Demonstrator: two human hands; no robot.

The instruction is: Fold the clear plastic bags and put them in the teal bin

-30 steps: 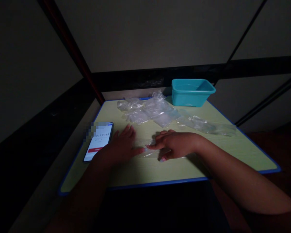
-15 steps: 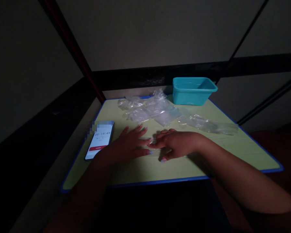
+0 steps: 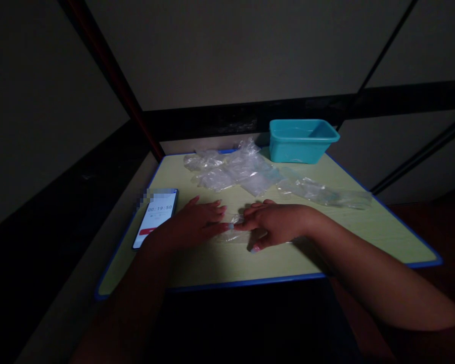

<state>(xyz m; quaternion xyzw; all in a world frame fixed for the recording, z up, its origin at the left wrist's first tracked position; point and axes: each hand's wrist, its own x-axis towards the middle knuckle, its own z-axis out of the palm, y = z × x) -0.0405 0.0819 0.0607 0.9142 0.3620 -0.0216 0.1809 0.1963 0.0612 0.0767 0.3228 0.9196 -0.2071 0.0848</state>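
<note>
A clear plastic bag (image 3: 231, 235) lies flat near the front middle of the pale table, partly covered by my hands. My right hand (image 3: 275, 222) rests on it with the fingers apart, thumb and forefinger pointing left. From the left, my left hand (image 3: 193, 222) reaches the bag's left part, its fingers spread and its thumb tip beside my right forefinger. Behind my hands is a pile of crumpled clear plastic bags (image 3: 246, 169). Another long, wrinkled clear bag (image 3: 318, 192) stretches toward the table's right edge.
A phone (image 3: 155, 217) showing a running timer lies at the table's left edge. At the back right stands a turquoise plastic basket (image 3: 301, 149). The table (image 3: 227, 268) has a blue rim, with a wall behind it.
My left hand has shifted slightly left and up, its fingers drawn closer together, showing more of the bag. My right hand has hardly moved. The phone's timer has advanced.
</note>
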